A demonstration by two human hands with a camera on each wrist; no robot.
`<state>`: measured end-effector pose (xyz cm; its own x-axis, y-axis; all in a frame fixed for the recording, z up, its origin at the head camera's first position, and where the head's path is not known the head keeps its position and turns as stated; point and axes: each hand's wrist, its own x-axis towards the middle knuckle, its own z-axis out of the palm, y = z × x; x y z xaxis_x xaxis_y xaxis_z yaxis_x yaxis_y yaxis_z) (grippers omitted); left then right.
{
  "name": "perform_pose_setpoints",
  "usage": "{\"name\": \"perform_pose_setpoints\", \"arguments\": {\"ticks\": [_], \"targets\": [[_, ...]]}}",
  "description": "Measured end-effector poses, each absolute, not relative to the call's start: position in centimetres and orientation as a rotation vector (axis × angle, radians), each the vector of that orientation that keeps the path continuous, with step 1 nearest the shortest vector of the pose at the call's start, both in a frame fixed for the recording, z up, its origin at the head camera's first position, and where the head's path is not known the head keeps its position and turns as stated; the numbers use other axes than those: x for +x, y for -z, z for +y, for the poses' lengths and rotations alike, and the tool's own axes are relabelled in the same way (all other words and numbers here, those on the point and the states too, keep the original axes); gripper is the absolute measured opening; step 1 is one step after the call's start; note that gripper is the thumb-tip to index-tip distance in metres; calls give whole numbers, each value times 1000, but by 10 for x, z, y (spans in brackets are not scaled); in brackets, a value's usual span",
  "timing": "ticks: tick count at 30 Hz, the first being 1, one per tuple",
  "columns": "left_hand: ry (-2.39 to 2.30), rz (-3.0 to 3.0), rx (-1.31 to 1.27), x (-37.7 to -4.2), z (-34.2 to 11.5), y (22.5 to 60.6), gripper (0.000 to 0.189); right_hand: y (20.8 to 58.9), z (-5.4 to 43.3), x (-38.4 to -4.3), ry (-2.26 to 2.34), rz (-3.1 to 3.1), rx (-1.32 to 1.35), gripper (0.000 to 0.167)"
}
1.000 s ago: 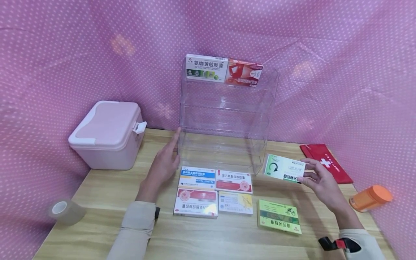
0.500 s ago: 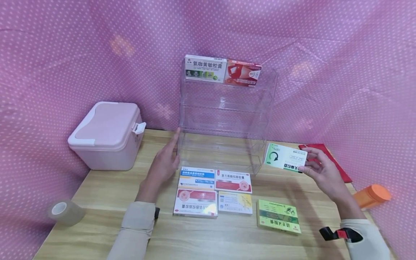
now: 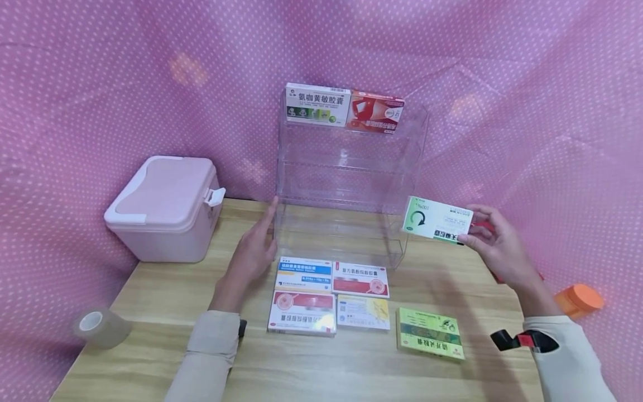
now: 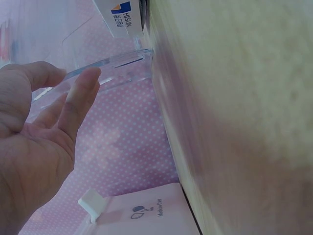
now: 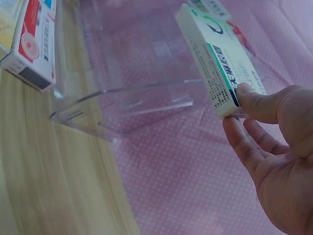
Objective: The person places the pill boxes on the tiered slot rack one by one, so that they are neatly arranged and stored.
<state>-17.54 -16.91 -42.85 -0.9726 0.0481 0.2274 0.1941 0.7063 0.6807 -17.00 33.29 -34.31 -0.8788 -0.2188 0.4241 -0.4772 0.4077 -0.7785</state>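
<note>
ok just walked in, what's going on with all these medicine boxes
Someone's right hand holds a green-and-white medicine box up near the right side of a clear plastic rack. The left hand is at the rack's other side, apparently touching it. A white box and a red box stand at the rack's top, and five more boxes lie on the table.

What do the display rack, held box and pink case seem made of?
Display rack: probably clear, glossy plastic; the dotted backdrop shows through.
Held box: likely smooth printed cardboard, with crisp edges.
Pink case: seemingly satin plastic, with rounded moulded corners.
</note>
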Motion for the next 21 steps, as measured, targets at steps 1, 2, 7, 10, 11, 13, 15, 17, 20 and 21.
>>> {"name": "perform_pose_setpoints", "arguments": {"ticks": [1, 2, 7, 10, 11, 13, 15, 17, 20, 21], "targets": [[1119, -2720, -194, -175, -170, 429, 110, 341, 330, -172, -1447, -2408, 614, 64], [1121, -2719, -188, -175, -170, 429, 111, 339, 328, -173, -1457, -2398, 621, 65], [1130, -2706, -196, -176, -171, 430, 112, 331, 316, -179, -1500, -2351, 668, 65], [1137, -2706, -220, -177, -169, 431, 111, 324, 310, -183, -1487, -2326, 673, 65], [1137, -2708, -220, -178, -168, 430, 111, 320, 307, -185, -1481, -2320, 668, 65], [1134, -2712, -220, -179, -167, 429, 111, 313, 301, -190, -1455, -2325, 651, 65], [1126, -2717, -211, -179, -167, 428, 112, 306, 293, -194, -1392, -2357, 637, 65], [1122, -2723, -190, -179, -168, 427, 114, 299, 285, -199, -1362, -2392, 628, 66], [1127, -2737, -177, -178, -169, 426, 114, 290, 272, -206, -1354, -2421, 628, 65], [1131, -2739, -173, -177, -169, 426, 114, 288, 268, -209, -1359, -2422, 630, 64]]}}
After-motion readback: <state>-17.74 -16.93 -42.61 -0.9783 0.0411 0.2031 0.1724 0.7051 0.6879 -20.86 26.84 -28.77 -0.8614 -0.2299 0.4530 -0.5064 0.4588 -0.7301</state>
